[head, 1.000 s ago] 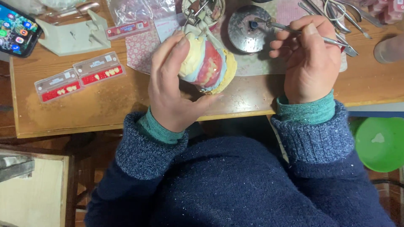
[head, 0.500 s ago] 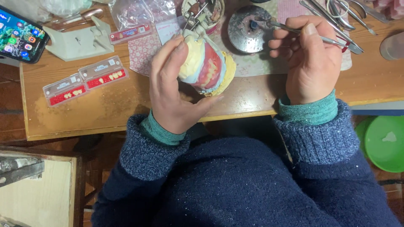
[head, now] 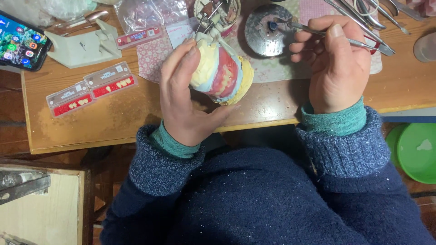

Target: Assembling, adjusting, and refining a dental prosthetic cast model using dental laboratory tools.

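Wooden desk (head: 113,122), seen from above, its front edge toward the viewer. On it lie a phone (head: 20,41) at the far left corner, a pale plastic stand (head: 84,45), two flat trays of artificial teeth (head: 91,88) side by side, a third tray (head: 138,37) near a clear plastic bag (head: 136,16), a patterned cloth (head: 272,68) bearing a round metal dish (head: 265,31), and several metal hand tools (head: 363,11) at the far right.

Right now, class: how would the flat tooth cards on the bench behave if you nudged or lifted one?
The tooth cards look thin, so probably light and apt to slide on the wooden bench. Lying flat, they are unlikely to roll or tip. The small teeth set on them may loosen if flexed.
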